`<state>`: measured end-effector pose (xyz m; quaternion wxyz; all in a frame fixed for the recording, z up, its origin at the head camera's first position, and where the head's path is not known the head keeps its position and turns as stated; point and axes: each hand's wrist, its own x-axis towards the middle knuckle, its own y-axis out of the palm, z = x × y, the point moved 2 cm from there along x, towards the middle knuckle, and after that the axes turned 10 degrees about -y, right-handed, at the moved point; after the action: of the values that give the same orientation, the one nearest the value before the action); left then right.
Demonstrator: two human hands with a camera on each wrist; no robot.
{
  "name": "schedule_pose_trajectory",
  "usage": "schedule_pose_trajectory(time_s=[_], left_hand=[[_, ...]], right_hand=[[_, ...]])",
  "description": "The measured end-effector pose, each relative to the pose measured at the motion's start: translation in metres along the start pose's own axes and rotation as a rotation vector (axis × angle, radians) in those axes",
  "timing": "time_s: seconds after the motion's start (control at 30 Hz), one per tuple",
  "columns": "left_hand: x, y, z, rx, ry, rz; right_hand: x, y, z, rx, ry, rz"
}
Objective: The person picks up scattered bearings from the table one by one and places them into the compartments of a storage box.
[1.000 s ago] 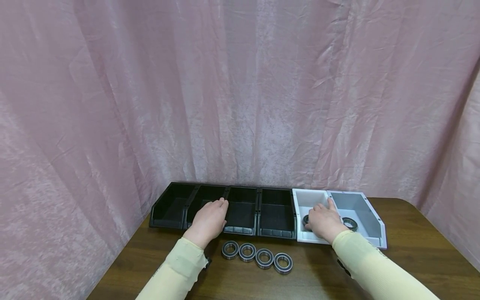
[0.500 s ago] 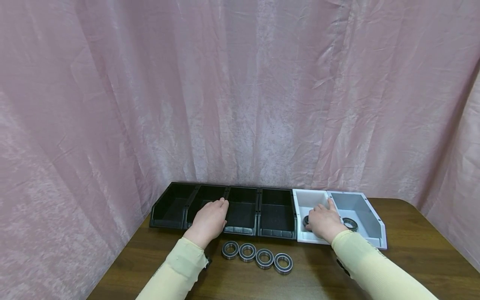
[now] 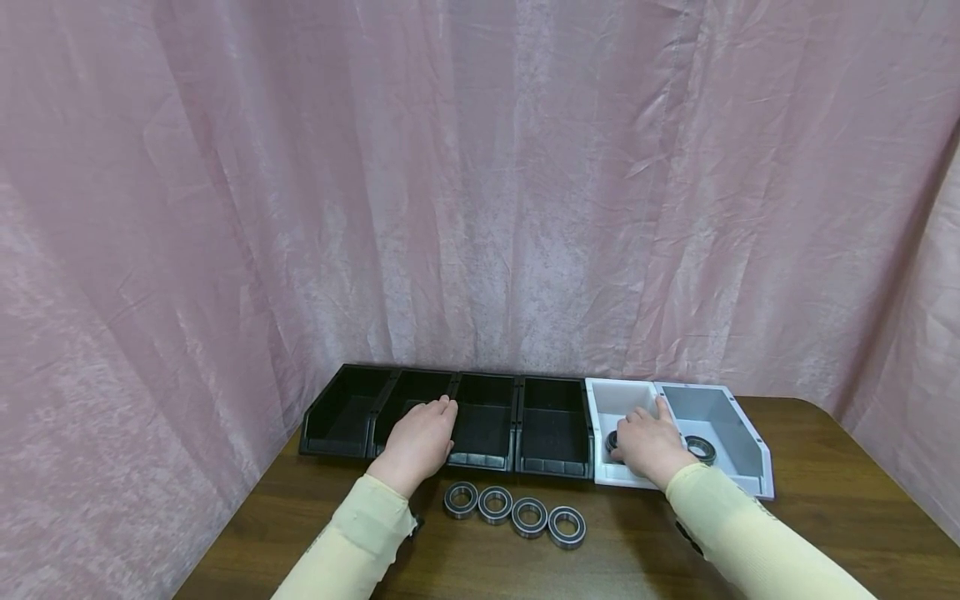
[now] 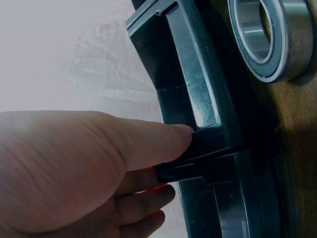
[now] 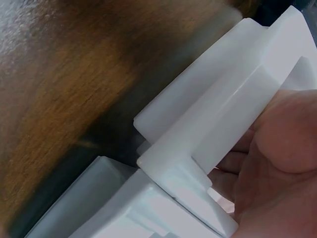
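My left hand (image 3: 420,440) rests over the wall between two black bins (image 3: 480,417). In the left wrist view its straight thumb (image 4: 158,141) touches the bin by the front lip, while loosely bent fingers lie on the divider's other side. On the right, my right hand (image 3: 651,442) lies over the white bin (image 3: 618,479), one finger stretched along the wall shared with the pale grey bin (image 3: 731,429). A ball bearing (image 3: 612,442) shows partly beside the right hand, which hides the rest. Another bearing (image 3: 701,450) lies in the grey bin.
Several ball bearings (image 3: 529,517) lie in a row on the wooden table (image 3: 480,571) in front of the bins. More black bins (image 3: 555,417) complete the row. A pink curtain (image 3: 480,208) hangs close behind, and the table's edge runs along the right.
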<state>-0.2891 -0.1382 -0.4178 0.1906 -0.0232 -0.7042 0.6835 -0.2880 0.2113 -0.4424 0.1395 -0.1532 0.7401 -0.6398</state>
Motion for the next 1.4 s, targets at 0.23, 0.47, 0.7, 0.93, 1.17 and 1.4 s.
schedule_pose_trajectory(time_s=[0.23,0.47,0.7,0.93,1.17,1.4], left_hand=[[0.001,-0.001,0.0,-0.001,0.0,0.005],[0.002,0.001,0.0,0.001,0.002,0.015],[0.003,0.0,0.0,0.007,0.009,0.012],[0.001,-0.002,0.001,-0.012,-0.003,0.021],[-0.001,-0.001,0.002,-0.026,-0.005,0.016],[0.0,-0.001,0.001,-0.029,-0.003,0.011]], right_hand=[[-0.004,-0.003,0.002,-0.017,-0.025,-0.083],[-0.011,-0.005,0.001,0.021,-0.043,-0.144],[-0.019,-0.004,-0.004,0.029,-0.089,-0.239],[-0.029,-0.014,0.0,0.012,-0.078,-0.217],[-0.037,-0.018,0.006,0.01,-0.097,-0.274],[-0.045,-0.02,0.01,0.014,-0.109,-0.328]])
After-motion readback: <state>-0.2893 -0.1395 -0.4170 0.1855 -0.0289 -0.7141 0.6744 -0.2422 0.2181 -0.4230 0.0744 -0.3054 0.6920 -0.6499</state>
